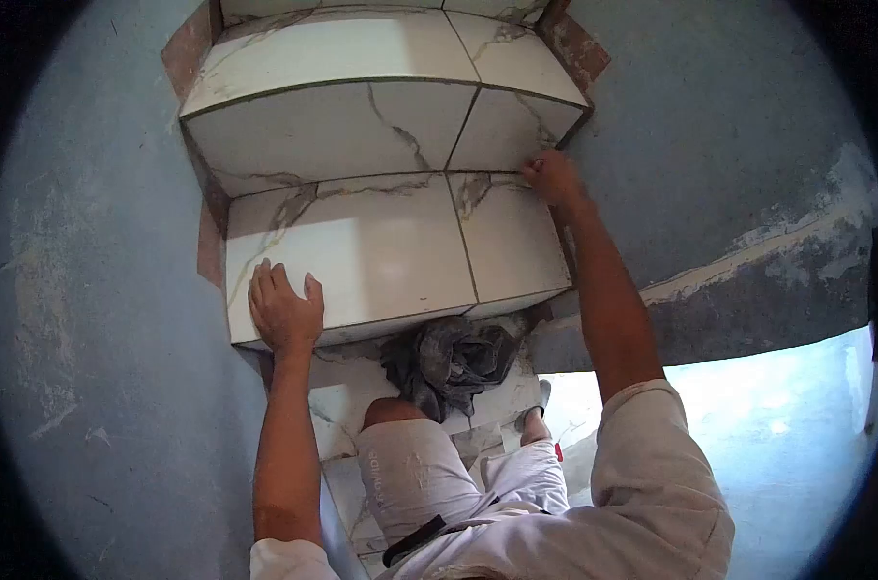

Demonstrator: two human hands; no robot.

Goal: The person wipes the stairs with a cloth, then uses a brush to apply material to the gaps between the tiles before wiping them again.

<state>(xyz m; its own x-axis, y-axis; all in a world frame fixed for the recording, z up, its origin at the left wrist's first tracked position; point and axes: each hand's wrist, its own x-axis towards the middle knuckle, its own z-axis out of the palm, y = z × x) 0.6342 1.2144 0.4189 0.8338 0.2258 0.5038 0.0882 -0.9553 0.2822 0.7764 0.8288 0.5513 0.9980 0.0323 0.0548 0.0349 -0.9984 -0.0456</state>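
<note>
White marble-patterned tiles cover the stairs in front of me. My left hand [286, 307] lies with fingers apart on the large tread tile [391, 251], near its left front corner. My right hand [555, 178] is closed, its fingers curled at the right end of the joint where the smaller tread tile [512, 237] meets the riser tile [502, 130]. Whatever those fingers hold, if anything, is hidden. A dark crumpled bag or cloth [449, 362] lies below the tread's front edge, between my arms and in front of my knee.
Blue-grey walls flank the stairs, the left wall [101, 242] and the right wall [719, 126]. Reddish-brown tile pieces [210, 242] show along the sides. Another tiled step [333, 48] rises above. A bright opening lies at lower right, near my foot [534, 425].
</note>
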